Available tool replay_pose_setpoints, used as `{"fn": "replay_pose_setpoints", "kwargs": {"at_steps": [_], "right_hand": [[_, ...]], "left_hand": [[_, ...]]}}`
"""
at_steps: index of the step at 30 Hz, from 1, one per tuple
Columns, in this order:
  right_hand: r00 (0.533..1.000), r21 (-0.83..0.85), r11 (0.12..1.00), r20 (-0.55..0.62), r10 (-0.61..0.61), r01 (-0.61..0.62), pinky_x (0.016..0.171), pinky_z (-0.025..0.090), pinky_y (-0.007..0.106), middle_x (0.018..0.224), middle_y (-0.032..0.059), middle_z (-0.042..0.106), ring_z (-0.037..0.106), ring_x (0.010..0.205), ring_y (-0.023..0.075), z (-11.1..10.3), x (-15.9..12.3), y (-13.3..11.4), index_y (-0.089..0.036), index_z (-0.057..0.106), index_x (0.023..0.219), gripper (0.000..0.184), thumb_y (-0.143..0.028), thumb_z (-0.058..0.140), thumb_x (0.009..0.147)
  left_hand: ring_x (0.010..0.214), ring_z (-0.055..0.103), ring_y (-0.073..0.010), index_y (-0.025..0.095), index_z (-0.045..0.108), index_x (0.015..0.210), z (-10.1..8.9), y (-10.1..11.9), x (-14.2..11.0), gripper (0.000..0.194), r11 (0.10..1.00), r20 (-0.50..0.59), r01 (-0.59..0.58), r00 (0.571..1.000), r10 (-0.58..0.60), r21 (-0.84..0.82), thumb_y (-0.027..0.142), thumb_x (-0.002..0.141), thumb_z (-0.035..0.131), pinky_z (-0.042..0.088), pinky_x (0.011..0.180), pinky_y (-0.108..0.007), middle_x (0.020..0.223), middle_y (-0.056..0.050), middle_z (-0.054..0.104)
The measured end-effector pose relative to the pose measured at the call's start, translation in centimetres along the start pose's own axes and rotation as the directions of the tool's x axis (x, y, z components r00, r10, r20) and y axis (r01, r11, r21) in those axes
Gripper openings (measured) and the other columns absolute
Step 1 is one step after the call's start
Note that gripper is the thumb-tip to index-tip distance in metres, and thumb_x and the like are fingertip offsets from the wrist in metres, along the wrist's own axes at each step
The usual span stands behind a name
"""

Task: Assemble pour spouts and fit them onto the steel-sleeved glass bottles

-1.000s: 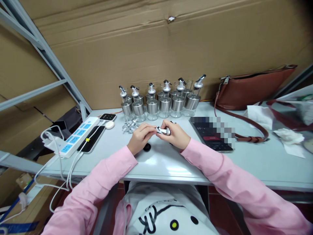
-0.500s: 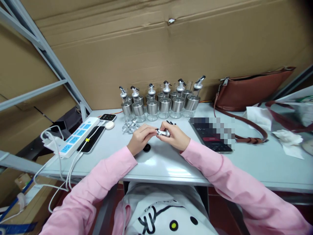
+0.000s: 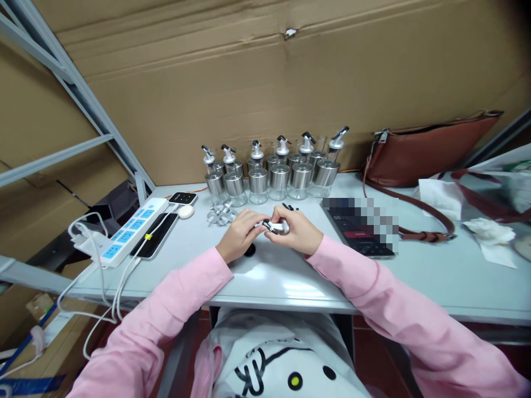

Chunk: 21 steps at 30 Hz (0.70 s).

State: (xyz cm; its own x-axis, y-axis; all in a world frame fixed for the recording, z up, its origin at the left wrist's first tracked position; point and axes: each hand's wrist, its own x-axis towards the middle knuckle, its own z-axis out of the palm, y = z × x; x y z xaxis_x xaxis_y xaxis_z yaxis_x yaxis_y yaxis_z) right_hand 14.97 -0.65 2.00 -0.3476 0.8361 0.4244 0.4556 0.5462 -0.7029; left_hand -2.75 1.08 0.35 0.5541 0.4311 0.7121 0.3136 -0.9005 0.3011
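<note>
Between my two hands, above the table, is a silver bottle pourer spout (image 3: pixel 280 226) with a black flip lever. My right hand (image 3: pixel 296 229) is closed around its body. The fingers of my left hand (image 3: pixel 239 235) pinch at its lever end; the exact contact is partly hidden. A round black part (image 3: pixel 249 250) lies just under my left hand. Several silver rings (image 3: pixel 219 213) are heaped beyond my left hand. Small black pieces (image 3: pixel 291 208) show behind my right fingers. At the back stand glass bottles (image 3: pixel 258 182) with steel sleeves, the front ones capped by similar spouts.
On the left lie a white power strip (image 3: pixel 135 229) with cables, a phone (image 3: pixel 155 236) and a round white object (image 3: pixel 186 211). To the right are a dark tablet-like device (image 3: pixel 352 229), a brown bag (image 3: pixel 423 155) with its strap, and crumpled tissues (image 3: pixel 492 235). Cardboard (image 3: pixel 232 72) closes off the back.
The spout has turned slightly in my hands, so its black lever shows more plainly. My left fingers have shifted a little along it. Everything else stays in place.
</note>
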Motion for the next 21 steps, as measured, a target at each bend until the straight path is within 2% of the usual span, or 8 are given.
{"fn": "replay_pose_setpoints", "kwargs": {"at_steps": [5, 9, 12, 17, 19, 21], "right_hand": [[1.000, 0.013, 1.000, 0.025, 0.009, -0.010, 0.052, 0.033, 0.022, 0.054, -0.0057, 0.048, 0.039, 0.050, 0.0087, -0.1, 0.0, 0.1, -0.021, 0.038, 0.065, 0.026, -0.031, 0.062, 0.062], [0.999, 0.027, 1.000, 0.044, -0.011, 0.010, 0.052, 0.032, 0.021, 0.054, -0.0064, 0.046, 0.037, 0.050, 0.0079, -0.2, -0.1, -0.1, -0.021, 0.037, 0.064, 0.025, -0.028, 0.061, 0.061], [0.999, 0.039, 0.999, 0.048, -0.026, 0.024, 0.052, 0.032, 0.021, 0.053, -0.0068, 0.044, 0.035, 0.049, 0.0074, -0.3, -0.2, -0.3, -0.021, 0.038, 0.064, 0.023, -0.027, 0.060, 0.061], [1.000, 0.029, 0.999, 0.008, -0.027, 0.027, 0.051, 0.033, 0.022, 0.055, -0.0059, 0.044, 0.036, 0.049, 0.0081, -0.3, -0.1, -0.4, -0.021, 0.040, 0.066, 0.020, -0.030, 0.058, 0.066], [1.000, 0.022, 1.000, -0.003, -0.019, 0.019, 0.053, 0.036, 0.023, 0.061, -0.0042, 0.049, 0.042, 0.051, 0.0092, -0.3, 0.0, -0.4, -0.019, 0.048, 0.078, 0.017, -0.029, 0.058, 0.068], [0.999, 0.016, 0.999, 0.010, -0.042, 0.042, 0.057, 0.039, 0.024, 0.068, -0.0020, 0.054, 0.047, 0.055, 0.0108, -0.3, 0.0, -0.3, -0.019, 0.054, 0.094, 0.026, -0.026, 0.058, 0.070]], "left_hand": [[0.078, 0.051, -0.0173, 0.016, 0.057, 0.098, 0.0, 0.0, 0.1, 0.029, 0.999, 0.040, 0.045, 0.998, -0.045, 0.007, 0.036, 0.094, 0.036, 0.041, 0.074, -0.031, 0.083, -0.006, 0.061], [0.078, 0.050, -0.0172, 0.018, 0.056, 0.095, -0.2, 0.3, 0.4, 0.032, 0.995, 0.097, 0.064, 0.994, -0.056, -0.077, 0.040, 0.094, 0.033, 0.042, 0.074, -0.030, 0.082, -0.005, 0.059], [0.083, 0.052, -0.0175, 0.018, 0.055, 0.095, -0.2, 0.3, 0.4, 0.030, 0.991, 0.097, 0.064, 0.994, -0.053, -0.119, 0.041, 0.093, 0.037, 0.042, 0.077, -0.031, 0.088, -0.006, 0.059], [0.082, 0.052, -0.0161, 0.019, 0.053, 0.098, -0.1, -0.2, 0.3, 0.020, 0.986, -0.018, 0.128, 0.991, -0.130, -0.112, 0.036, 0.090, 0.048, 0.044, 0.077, -0.031, 0.090, -0.005, 0.058], [0.081, 0.053, -0.0155, 0.019, 0.053, 0.094, -0.6, 0.8, 0.7, 0.014, 0.977, -0.104, 0.164, 0.978, -0.179, -0.138, 0.032, 0.087, 0.053, 0.045, 0.074, -0.030, 0.087, -0.003, 0.057], [0.081, 0.055, -0.0153, 0.020, 0.053, 0.089, -1.9, 3.1, 1.1, 0.009, 0.953, -0.230, 0.208, 0.938, -0.258, -0.220, 0.028, 0.086, 0.056, 0.047, 0.072, -0.029, 0.085, -0.002, 0.057]]}}
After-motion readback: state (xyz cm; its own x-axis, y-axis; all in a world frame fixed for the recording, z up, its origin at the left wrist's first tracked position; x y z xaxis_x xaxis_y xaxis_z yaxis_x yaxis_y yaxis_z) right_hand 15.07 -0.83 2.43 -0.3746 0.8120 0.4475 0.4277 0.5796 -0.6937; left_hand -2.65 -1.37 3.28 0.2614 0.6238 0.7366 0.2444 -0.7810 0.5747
